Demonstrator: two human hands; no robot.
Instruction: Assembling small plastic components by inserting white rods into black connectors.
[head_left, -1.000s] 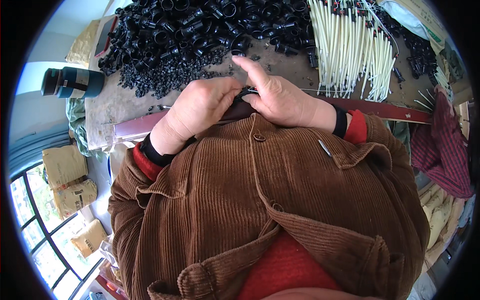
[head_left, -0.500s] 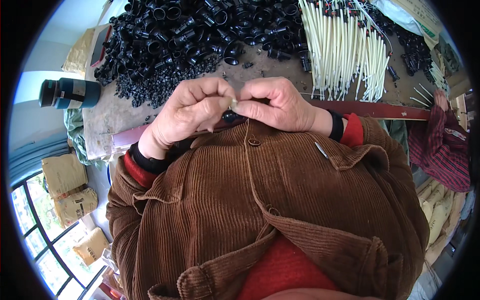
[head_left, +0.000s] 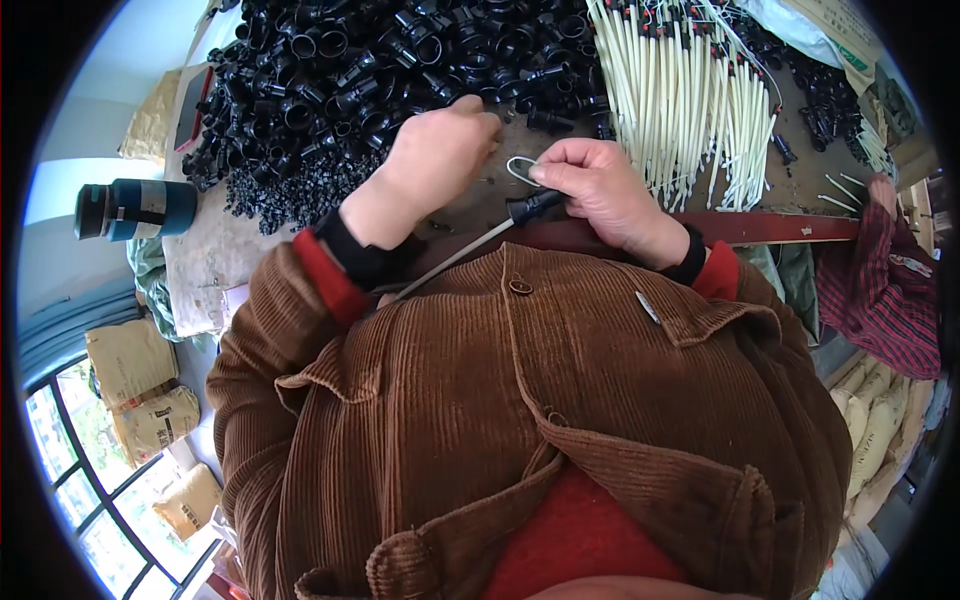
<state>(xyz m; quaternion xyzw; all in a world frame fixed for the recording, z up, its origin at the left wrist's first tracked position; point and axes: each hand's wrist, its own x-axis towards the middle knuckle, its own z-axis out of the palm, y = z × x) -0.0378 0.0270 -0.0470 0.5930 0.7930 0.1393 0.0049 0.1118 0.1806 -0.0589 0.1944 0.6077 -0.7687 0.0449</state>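
Fitting [head_left: 530, 206], black, sits at the right grip [head_left: 622, 202], in front of the jacket [head_left: 600, 360] and near the table [head_left: 205, 262] edge. From it I see a pale tube [head_left: 455, 253] running down-left; far end reaches the jacket front, can't tell if it touches.

Right grip: thumb and index pinched together on a white cord [head_left: 511, 168], which bends in a small loop left of the fingertips. Fitting's right end meets the lower fingers; their exact hold is hidden from me.

Left grip [head_left: 440, 148]: back of the hand toward me, fingers bent, over the near edge of the black parts [head_left: 330, 45]. I can't tell how far apart its fingers are or if it has anything.

Rest of the table: small black bits [head_left: 285, 190] left of the left wrist, tube bundle [head_left: 690, 110] beyond the right grip, phone [head_left: 192, 108] and bottle [head_left: 150, 209] at far left. Co-worker's hand [head_left: 882, 195] at the right edge, plaid sleeve [head_left: 880, 285].
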